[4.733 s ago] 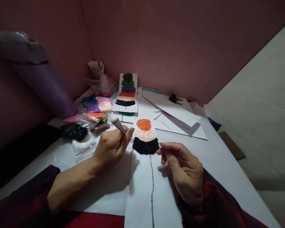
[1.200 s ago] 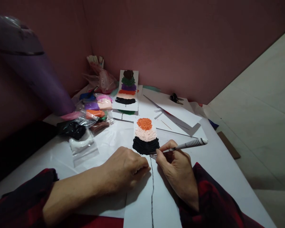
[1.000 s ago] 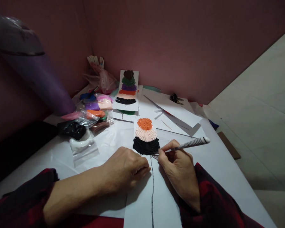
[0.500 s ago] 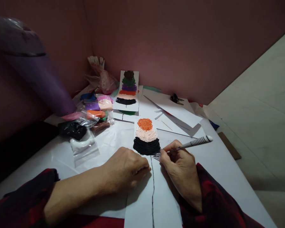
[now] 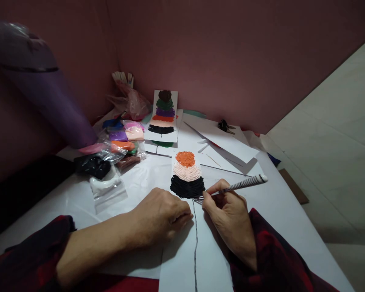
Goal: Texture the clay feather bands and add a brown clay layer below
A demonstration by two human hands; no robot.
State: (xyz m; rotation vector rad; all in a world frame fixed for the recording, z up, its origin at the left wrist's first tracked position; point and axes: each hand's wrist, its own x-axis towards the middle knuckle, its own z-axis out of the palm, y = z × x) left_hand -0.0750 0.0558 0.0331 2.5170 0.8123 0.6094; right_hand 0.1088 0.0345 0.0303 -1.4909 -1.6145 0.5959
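Observation:
My right hand (image 5: 229, 221) grips a fork (image 5: 246, 183) with a black-and-white patterned handle. Its tines touch down by the lower edge of the black clay band (image 5: 187, 187). Above that band lie a ridged peach clay band (image 5: 187, 172) and an orange clay patch (image 5: 185, 158), all on a white paper strip (image 5: 182, 263). A dark drawn line runs down the strip towards me. My left hand (image 5: 161, 217) rests closed on the strip's left side, left of the line. Its fingertips are pressed together, and whether they hold anything is hidden.
Bagged coloured clay (image 5: 121, 147) lies at the left, with a white clay bag (image 5: 106, 186) nearest. A card with stacked clay bands (image 5: 161, 136) stands at the back. Loose white paper (image 5: 225, 142) and keys (image 5: 225, 126) lie back right. A purple cylinder (image 5: 54, 101) leans at far left.
My right hand and the fork have shifted slightly left, with the tines still by the black clay's lower edge. My left hand has hardly moved.

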